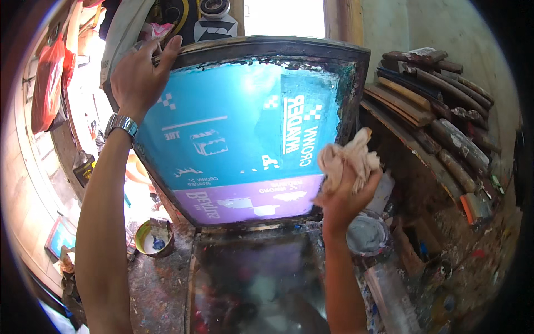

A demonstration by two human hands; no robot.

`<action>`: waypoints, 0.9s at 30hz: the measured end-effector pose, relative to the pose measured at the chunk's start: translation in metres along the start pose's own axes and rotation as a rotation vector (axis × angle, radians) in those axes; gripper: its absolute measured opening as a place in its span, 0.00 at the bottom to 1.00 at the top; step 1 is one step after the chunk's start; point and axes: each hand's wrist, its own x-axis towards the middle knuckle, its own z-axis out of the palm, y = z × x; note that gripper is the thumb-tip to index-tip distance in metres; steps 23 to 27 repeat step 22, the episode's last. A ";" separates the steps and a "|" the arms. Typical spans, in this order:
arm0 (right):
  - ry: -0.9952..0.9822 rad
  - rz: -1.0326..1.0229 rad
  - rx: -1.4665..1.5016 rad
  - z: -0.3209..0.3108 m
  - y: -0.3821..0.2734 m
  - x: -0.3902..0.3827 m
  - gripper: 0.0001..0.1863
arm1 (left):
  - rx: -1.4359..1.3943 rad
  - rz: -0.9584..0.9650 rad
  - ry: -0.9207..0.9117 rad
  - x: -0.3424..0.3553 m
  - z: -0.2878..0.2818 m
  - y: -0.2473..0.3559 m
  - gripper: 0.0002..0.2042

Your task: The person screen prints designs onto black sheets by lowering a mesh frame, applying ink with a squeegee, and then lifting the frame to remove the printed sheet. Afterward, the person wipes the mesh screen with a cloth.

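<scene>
My left hand [142, 80], with a metal watch at its wrist, is closed around the upper left corner of a screen-printing frame [245, 122]. The frame stands tilted up, its lower edge close to a dark glossy board [256, 278]. Its mesh is turquoise above and purple below, with pale stencil shapes and mirrored lettering. In my right hand [350, 197] is a crumpled pale rag [350, 158], bunched up by the fingers. This hand is in front of the frame's right edge; whether the rag touches the frame I cannot tell.
A tub of grey ink [367, 234] stands beside my right forearm. At the left sits a small pot with whitish ink [154, 238]. Several wooden-handled squeegees [434, 111] are stacked on the right. A red plastic bag [49, 89] hangs at the far left.
</scene>
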 end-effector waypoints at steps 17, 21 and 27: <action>-0.686 -0.003 -0.292 0.032 -0.032 -0.030 0.12 | -0.005 0.034 0.038 -0.015 -0.040 0.011 0.36; -1.358 -0.207 -0.499 0.030 -0.013 -0.088 0.31 | 0.037 0.039 0.008 -0.016 -0.039 0.000 0.34; -1.326 -0.212 -0.427 0.027 0.000 -0.089 0.37 | 0.026 0.047 0.024 -0.016 -0.035 0.001 0.32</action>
